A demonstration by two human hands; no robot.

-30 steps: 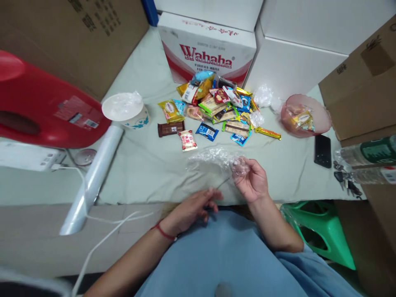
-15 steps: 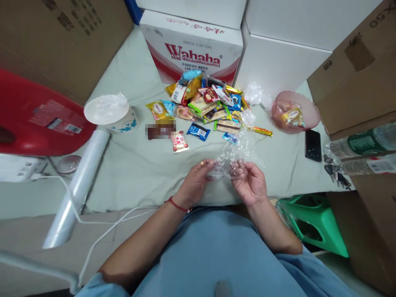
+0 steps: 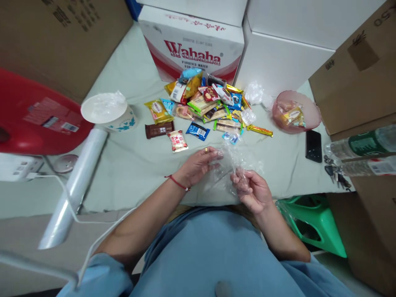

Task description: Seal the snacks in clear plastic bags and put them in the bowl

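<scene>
A thin, clear plastic film (image 3: 230, 159), crumpled and see-through, stretches between my two hands over the front of the table. My left hand (image 3: 202, 165) pinches its left edge between thumb and fingers. Lower down, my right hand (image 3: 252, 185) has its fingers curled round a gathered part of the film. Just beyond the film lie wrapped snacks: a brown bar (image 3: 159, 129), a white-and-red packet (image 3: 177, 141), a blue packet (image 3: 198, 130) and a heaped pile (image 3: 206, 101). The film's exact outline is hard to make out.
On the left stand a paper tub (image 3: 119, 117) with plastic inside, a film roll (image 3: 74, 185) and a red container (image 3: 40, 115). To the right are a pink bowl (image 3: 312, 115) with snacks, a phone (image 3: 313, 146), keys (image 3: 337, 173) and bottles (image 3: 365, 142). Boxes (image 3: 192, 45) line the back.
My left hand has moved up and slightly outward with its edge of the film. My right hand has shifted a little lower and rightward, so the film spreads wider.
</scene>
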